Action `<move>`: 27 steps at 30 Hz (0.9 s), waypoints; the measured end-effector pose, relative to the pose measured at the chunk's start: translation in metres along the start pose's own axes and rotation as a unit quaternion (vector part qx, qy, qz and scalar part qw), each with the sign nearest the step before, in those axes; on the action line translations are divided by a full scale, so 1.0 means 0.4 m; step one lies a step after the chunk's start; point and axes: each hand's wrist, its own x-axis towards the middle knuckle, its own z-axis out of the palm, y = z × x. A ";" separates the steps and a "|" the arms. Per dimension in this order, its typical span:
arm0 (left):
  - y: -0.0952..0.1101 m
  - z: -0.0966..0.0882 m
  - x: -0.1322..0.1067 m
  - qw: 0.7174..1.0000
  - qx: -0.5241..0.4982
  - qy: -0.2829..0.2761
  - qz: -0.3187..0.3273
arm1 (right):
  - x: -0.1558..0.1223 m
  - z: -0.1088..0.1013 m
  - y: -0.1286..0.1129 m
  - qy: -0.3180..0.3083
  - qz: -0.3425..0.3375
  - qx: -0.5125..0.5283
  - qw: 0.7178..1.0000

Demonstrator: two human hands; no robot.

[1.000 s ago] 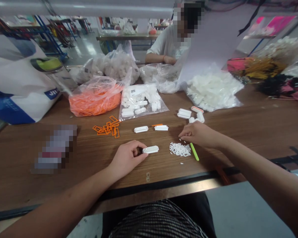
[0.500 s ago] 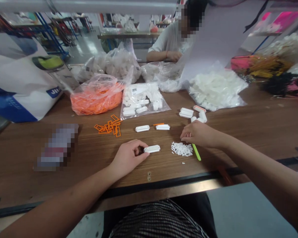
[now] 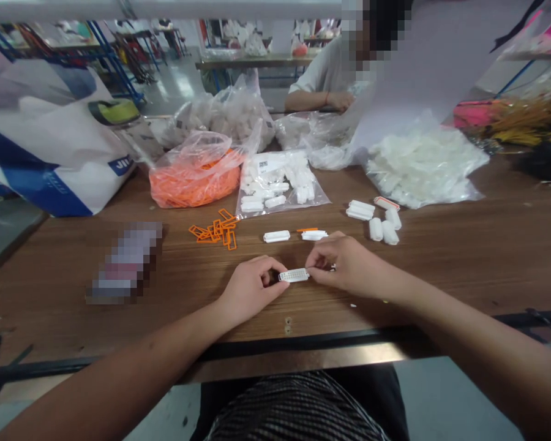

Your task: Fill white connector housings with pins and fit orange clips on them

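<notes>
My left hand (image 3: 252,286) pinches the left end of a white connector housing (image 3: 294,275), which has rows of small holes facing up. At the housing's right end, the fingertips of my right hand (image 3: 344,263) are pressed together; whatever is between them is too small to make out. The right hand covers most of the pile of tiny white pegs, and a single peg (image 3: 353,305) lies in front of it. Behind my hands are two more white housings, one on the left (image 3: 276,236) and one (image 3: 314,235) beside an orange strip (image 3: 307,229).
Orange frames (image 3: 215,230) lie loose at left, near a blurred flat object (image 3: 127,262). Several white housings (image 3: 382,229) sit at right. Bags of orange frames (image 3: 195,184), white housings (image 3: 280,184) and pale parts (image 3: 422,162) line the back. A co-worker (image 3: 319,79) sits opposite.
My right hand has moved left from beside the peg pile to the right end of the housing. My left hand still holds the housing. The whole view has shifted slightly.
</notes>
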 end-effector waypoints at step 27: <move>0.002 0.003 0.001 1.000 -0.012 0.000 -0.006 | 0.017 0.073 -0.035 -0.010 -0.162 -0.220 0.962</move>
